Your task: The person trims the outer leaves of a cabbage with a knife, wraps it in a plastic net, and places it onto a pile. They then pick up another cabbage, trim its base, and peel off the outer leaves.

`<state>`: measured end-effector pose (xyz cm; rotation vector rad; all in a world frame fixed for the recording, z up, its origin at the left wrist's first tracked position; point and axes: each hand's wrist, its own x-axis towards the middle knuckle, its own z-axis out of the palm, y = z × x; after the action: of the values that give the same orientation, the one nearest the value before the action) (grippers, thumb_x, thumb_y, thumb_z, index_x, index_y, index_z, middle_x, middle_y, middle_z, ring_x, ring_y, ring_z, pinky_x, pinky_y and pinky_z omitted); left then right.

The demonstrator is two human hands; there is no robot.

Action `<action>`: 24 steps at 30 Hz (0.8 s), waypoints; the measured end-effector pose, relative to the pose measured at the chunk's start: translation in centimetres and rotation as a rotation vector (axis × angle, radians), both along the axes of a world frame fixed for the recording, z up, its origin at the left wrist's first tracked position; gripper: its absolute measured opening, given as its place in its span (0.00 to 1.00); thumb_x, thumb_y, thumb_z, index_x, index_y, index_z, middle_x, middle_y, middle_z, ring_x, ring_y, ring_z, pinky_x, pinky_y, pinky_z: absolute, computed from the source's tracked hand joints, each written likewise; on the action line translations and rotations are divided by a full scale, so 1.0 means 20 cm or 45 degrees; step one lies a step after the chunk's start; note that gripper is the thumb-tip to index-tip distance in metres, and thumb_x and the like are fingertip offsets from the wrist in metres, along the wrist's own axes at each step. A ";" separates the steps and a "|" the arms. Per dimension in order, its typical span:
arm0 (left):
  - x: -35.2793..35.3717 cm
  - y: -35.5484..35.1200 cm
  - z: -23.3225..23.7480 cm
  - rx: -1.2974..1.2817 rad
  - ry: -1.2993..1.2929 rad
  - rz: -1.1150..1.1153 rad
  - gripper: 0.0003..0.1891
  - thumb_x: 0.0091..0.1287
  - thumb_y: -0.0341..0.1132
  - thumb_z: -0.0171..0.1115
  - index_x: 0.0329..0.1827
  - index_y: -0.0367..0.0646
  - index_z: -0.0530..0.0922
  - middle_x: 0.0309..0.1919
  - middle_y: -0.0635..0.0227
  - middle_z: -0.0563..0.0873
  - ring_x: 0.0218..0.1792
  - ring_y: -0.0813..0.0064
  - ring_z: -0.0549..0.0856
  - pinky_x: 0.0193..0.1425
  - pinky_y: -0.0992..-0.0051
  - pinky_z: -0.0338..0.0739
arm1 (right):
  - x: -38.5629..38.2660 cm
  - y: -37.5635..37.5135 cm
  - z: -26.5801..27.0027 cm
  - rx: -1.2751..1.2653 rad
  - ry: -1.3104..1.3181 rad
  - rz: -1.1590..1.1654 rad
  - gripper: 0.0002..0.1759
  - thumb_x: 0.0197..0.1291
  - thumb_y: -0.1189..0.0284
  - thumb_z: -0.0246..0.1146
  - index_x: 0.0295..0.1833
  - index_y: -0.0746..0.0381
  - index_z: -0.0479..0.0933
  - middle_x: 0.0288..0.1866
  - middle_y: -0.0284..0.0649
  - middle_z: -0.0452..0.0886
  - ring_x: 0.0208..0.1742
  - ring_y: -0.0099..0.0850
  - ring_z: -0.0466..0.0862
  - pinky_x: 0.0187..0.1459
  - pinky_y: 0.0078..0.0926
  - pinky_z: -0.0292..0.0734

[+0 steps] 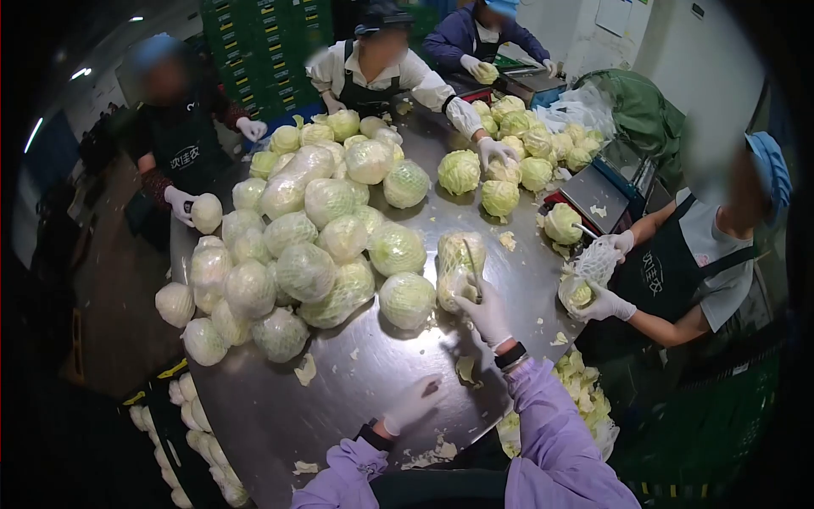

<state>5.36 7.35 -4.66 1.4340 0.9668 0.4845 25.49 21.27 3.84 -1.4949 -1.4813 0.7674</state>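
My right hand (pixel 487 312), in a white glove, is closed around a knife (pixel 471 259); its thin blade points away from me over a pale green cabbage (pixel 449 254) in a net sleeve. The fingers overlap the near side of that cabbage. Low over the metal table (pixel 356 399), my left hand (pixel 414 404), also gloved, has its fingers apart, with a dark gap between them and no cabbage near. Just left of the knife sits another wrapped cabbage (pixel 407 300). A torn leaf piece (pixel 466 370) lies between my hands.
A large pile of wrapped cabbages (pixel 292 229) covers the table's left side. Bare cabbages (pixel 459 172) sit at the far right. One person (pixel 670 263) at right holds a netted cabbage (pixel 585 276); others stand around the far side. A crate (pixel 182 424) of cabbages stands lower left.
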 end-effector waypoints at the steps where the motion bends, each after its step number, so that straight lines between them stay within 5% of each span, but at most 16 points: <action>1: -0.04 0.06 0.03 -0.084 -0.091 0.189 0.29 0.67 0.45 0.60 0.66 0.35 0.68 0.61 0.52 0.75 0.60 0.64 0.77 0.61 0.71 0.72 | -0.06 0.02 -0.03 0.044 -0.119 0.078 0.33 0.53 0.65 0.69 0.64 0.65 0.69 0.55 0.48 0.78 0.55 0.37 0.79 0.54 0.29 0.75; 3: -0.07 0.14 0.03 -0.168 -0.199 0.398 0.29 0.67 0.42 0.62 0.66 0.35 0.67 0.61 0.52 0.74 0.59 0.65 0.77 0.61 0.71 0.72 | -0.21 0.07 -0.02 0.038 -0.166 0.268 0.38 0.51 0.61 0.71 0.66 0.63 0.68 0.60 0.49 0.75 0.61 0.42 0.76 0.61 0.32 0.71; 8: -0.17 0.27 0.13 0.003 -0.185 0.975 0.31 0.68 0.37 0.61 0.70 0.36 0.60 0.62 0.56 0.72 0.54 0.70 0.78 0.58 0.73 0.73 | -0.36 0.26 -0.16 0.053 -0.521 0.331 0.37 0.50 0.63 0.71 0.66 0.60 0.67 0.60 0.49 0.75 0.59 0.44 0.76 0.58 0.35 0.72; 9: -0.23 0.31 0.11 0.018 -0.216 0.917 0.36 0.69 0.43 0.60 0.75 0.43 0.53 0.69 0.56 0.65 0.62 0.69 0.72 0.60 0.74 0.70 | -0.39 0.22 -0.10 -0.019 -0.456 0.416 0.36 0.50 0.63 0.71 0.65 0.59 0.69 0.59 0.48 0.76 0.57 0.44 0.78 0.57 0.35 0.73; 11: -0.29 0.35 0.29 -0.105 -0.335 0.991 0.36 0.69 0.43 0.59 0.76 0.43 0.52 0.70 0.55 0.62 0.64 0.69 0.69 0.61 0.72 0.69 | -0.41 0.10 -0.03 0.073 -0.418 0.626 0.31 0.51 0.66 0.70 0.61 0.61 0.72 0.55 0.45 0.79 0.51 0.43 0.82 0.52 0.33 0.76; 12: -0.32 0.35 0.35 -0.225 -0.462 1.067 0.36 0.70 0.43 0.59 0.76 0.42 0.51 0.72 0.55 0.60 0.67 0.68 0.67 0.63 0.71 0.68 | -0.41 0.01 0.02 -0.134 -0.219 0.725 0.27 0.52 0.68 0.69 0.59 0.62 0.74 0.52 0.45 0.81 0.47 0.42 0.83 0.49 0.31 0.78; 14: -0.37 0.33 0.30 -0.276 -0.611 1.124 0.37 0.70 0.42 0.59 0.76 0.39 0.51 0.72 0.55 0.59 0.69 0.66 0.64 0.68 0.70 0.64 | -0.37 -0.13 -0.07 0.082 -0.056 0.509 0.26 0.54 0.69 0.69 0.59 0.64 0.74 0.50 0.44 0.82 0.39 0.36 0.84 0.41 0.28 0.79; 17: -0.46 0.21 0.17 -0.136 -0.471 0.852 0.39 0.65 0.38 0.64 0.75 0.38 0.53 0.71 0.55 0.61 0.69 0.65 0.64 0.71 0.68 0.60 | -0.31 -0.27 -0.17 -0.773 0.243 0.313 0.27 0.63 0.64 0.64 0.64 0.64 0.68 0.40 0.41 0.80 0.25 0.19 0.80 0.25 0.18 0.75; 18: -0.46 0.17 0.14 -0.156 -0.455 0.852 0.39 0.65 0.38 0.64 0.75 0.38 0.53 0.71 0.55 0.61 0.69 0.65 0.64 0.71 0.68 0.60 | -0.34 -0.33 -0.20 -0.794 0.256 0.309 0.27 0.63 0.64 0.64 0.64 0.64 0.68 0.40 0.41 0.80 0.25 0.19 0.80 0.25 0.18 0.75; 20: -0.45 0.09 0.04 0.143 -0.251 0.872 0.38 0.59 0.35 0.70 0.69 0.34 0.59 0.64 0.55 0.69 0.64 0.65 0.69 0.69 0.69 0.64 | -0.41 -0.46 -0.25 -1.122 1.033 0.396 0.27 0.68 0.61 0.58 0.68 0.61 0.65 0.37 0.38 0.78 0.26 0.19 0.78 0.24 0.15 0.73; 22: -0.41 0.00 -0.01 0.160 -0.365 0.997 0.35 0.54 0.30 0.72 0.64 0.36 0.63 0.60 0.55 0.71 0.62 0.65 0.70 0.68 0.68 0.64 | -0.41 -0.50 -0.27 -1.007 1.032 0.391 0.27 0.70 0.59 0.54 0.69 0.61 0.65 0.41 0.36 0.78 0.27 0.17 0.77 0.23 0.13 0.71; 24: -0.38 -0.13 0.06 0.063 -0.359 1.020 0.37 0.51 0.27 0.74 0.62 0.38 0.61 0.57 0.56 0.71 0.57 0.68 0.74 0.61 0.69 0.72 | -0.37 -0.54 -0.18 -1.178 0.724 0.467 0.28 0.69 0.60 0.56 0.69 0.63 0.65 0.46 0.36 0.78 0.37 0.20 0.79 0.33 0.16 0.76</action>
<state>-2.34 4.71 -3.55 0.9348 1.2803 1.2653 18.04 10.49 0.19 -1.4161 -0.9795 2.1038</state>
